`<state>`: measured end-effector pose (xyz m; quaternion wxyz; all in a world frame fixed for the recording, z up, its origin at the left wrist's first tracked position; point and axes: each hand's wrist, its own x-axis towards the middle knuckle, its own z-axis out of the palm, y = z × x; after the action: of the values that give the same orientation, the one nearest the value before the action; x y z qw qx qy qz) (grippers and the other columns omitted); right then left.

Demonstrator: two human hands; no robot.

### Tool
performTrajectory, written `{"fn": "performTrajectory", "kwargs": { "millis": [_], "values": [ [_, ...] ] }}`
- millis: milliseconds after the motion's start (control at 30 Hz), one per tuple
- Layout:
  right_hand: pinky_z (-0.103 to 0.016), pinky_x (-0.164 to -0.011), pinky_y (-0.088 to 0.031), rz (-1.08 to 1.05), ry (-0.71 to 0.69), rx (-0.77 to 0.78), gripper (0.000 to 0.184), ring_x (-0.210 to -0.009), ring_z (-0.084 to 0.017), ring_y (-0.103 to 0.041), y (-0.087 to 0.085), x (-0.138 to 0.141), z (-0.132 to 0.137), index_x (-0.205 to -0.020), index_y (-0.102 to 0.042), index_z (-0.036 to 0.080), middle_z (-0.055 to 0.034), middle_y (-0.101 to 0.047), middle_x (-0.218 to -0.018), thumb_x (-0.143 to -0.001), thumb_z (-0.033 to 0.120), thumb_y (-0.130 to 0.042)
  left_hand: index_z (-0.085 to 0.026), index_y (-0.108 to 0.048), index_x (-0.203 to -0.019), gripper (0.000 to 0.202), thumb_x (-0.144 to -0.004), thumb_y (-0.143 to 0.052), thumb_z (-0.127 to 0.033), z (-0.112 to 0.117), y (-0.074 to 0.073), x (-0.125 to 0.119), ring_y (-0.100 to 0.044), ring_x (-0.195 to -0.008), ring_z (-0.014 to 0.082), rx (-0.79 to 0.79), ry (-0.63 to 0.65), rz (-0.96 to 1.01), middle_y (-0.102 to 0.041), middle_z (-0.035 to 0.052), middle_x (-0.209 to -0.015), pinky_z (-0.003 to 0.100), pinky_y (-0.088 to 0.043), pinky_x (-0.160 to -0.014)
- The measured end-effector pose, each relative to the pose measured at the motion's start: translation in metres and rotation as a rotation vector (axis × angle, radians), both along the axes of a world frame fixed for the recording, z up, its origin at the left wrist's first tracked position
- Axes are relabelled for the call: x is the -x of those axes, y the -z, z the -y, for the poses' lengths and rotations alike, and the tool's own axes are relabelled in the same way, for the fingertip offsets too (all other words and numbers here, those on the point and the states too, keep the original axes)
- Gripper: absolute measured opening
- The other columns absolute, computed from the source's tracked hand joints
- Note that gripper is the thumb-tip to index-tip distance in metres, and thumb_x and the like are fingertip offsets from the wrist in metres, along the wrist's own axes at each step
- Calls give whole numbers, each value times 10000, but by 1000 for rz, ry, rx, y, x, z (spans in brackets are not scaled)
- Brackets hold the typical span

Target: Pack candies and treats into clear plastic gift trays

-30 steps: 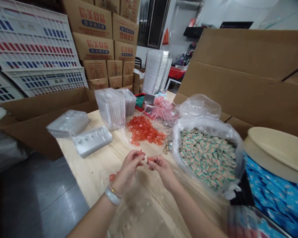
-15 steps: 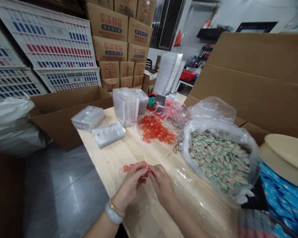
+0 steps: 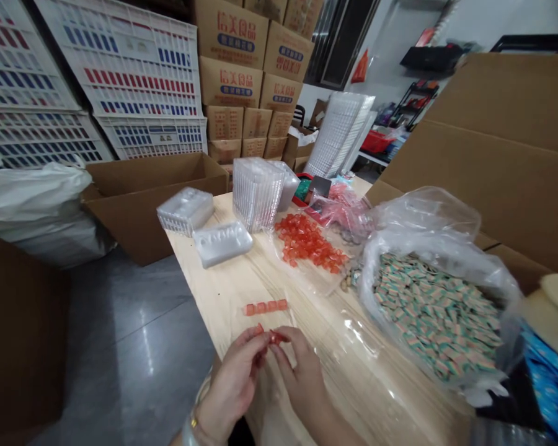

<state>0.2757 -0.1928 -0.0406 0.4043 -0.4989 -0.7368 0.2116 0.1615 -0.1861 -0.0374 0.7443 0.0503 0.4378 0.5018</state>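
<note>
Fingers (image 3: 286, 359) of the right hand (image 3: 302, 381) pinch a red candy (image 3: 275, 337) near the table's (image 3: 204, 272) front edge; the left hand (image 3: 235, 387) curls closed just beside it, its hold unclear. The candy looks light, hard and slick, best taken at its edges by the fingertips. A short candy row (image 3: 265, 306) lies just ahead, a loose candy pile (image 3: 307, 241) farther back.

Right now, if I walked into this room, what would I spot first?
The big clear bag of green-and-pink wrapped sweets on the right of the wooden table stands out first. Next comes the bright red-orange heap of sweets mid-table, then the tall stacks of brown cartons behind.
</note>
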Motion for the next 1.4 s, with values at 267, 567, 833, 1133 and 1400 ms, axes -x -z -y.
{"fn": "performTrajectory", "kwargs": {
  "millis": [267, 567, 833, 1133, 1400],
  "values": [
    [-313, -726, -416, 262, -260, 5, 151, -811, -183, -511, -9, 41, -55, -869, -564, 177, -57, -599, -836, -801, 125, -439, -133, -569, -664, 233, -531, -733, -231, -12, -7, 57, -548, -592, 78, -109, -139, -200, -646, 5, -705, 183, -385, -572],
    [-325, -727, -400, 611, -436, -11, 153, -798, -200, -506, 13, 56, -81, -884, -588, 136, -69, -613, -782, -775, 111, -484, -109, -609, -684, 337, -421, -785, -226, -14, 10, 69, -549, -581, 86, -60, -199, -230, -640, 13, -637, 207, -404, -611],
    [-317, -747, -423, -161, -288, 354, 160, -828, -162, -527, -17, 26, -34, -924, -575, 184, -50, -587, -884, -796, 221, -487, -126, -657, -717, 259, -543, -733, -302, -1, -6, 49, -546, -703, 123, -178, 9, -158, -643, 38, -749, 235, -401, -696],
    [-247, -646, -392, -668, -260, 735, 216, -699, -116, -487, -37, -38, 16, -773, -481, 192, 17, -509, -728, -683, 327, -625, -137, -639, -704, 153, -594, -701, -223, 19, -19, 0, -484, -669, 99, -235, 509, 76, -561, 25, -719, 203, -354, -637],
    [-204, -572, -315, -821, -370, 870, 294, -617, -80, -424, -36, -57, 45, -783, -413, 196, 45, -454, -685, -634, 290, -649, -136, -615, -704, 180, -622, -673, -286, 46, -22, -17, -477, -718, 128, -340, 615, -67, -557, 24, -714, 220, -329, -689]
  ]
}}
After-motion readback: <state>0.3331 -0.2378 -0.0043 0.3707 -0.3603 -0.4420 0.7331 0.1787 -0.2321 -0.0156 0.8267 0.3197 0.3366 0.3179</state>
